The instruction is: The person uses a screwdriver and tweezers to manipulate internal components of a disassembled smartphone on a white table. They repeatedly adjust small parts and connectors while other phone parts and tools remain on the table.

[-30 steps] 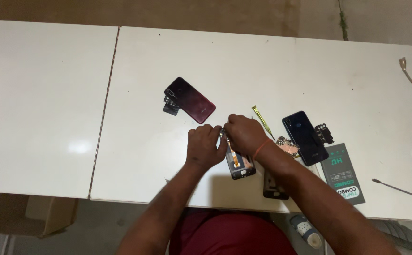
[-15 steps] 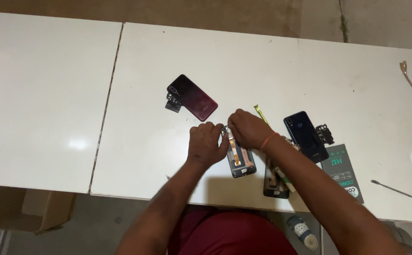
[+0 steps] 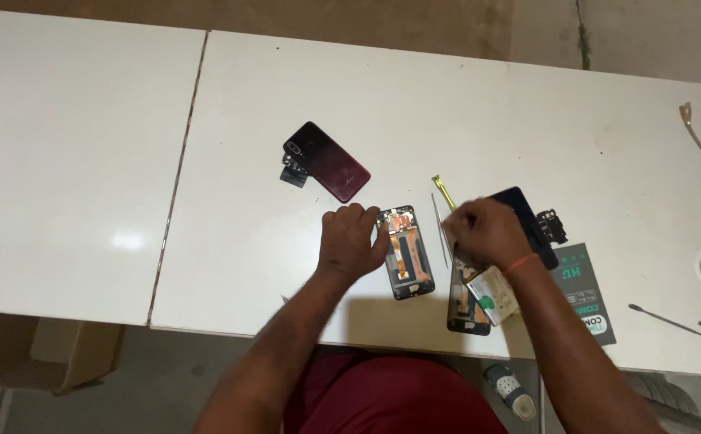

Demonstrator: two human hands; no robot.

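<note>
- Here, the left hand (image 3: 350, 239) lies knuckles up on the white table (image 3: 487, 104), its fingers curled against the left edge of an opened phone (image 3: 406, 252) whose copper and black insides face up; the hand steadies it rather than grips around it.
- The right hand (image 3: 487, 233) hovers just right of that phone, closed loosely in a fist; it is blurred, so I cannot tell what, if anything, it pinches.
- Between the two hands, beside the phone, lie a thin metal rod (image 3: 440, 229) and a yellow-tipped tool (image 3: 444, 191).
- Under the right wrist sit a second opened phone (image 3: 468, 309) and a battery (image 3: 493, 292).
- Beyond the left hand rests a dark red back cover (image 3: 328, 160); past the right hand, a dark blue cover (image 3: 530, 221).
</note>
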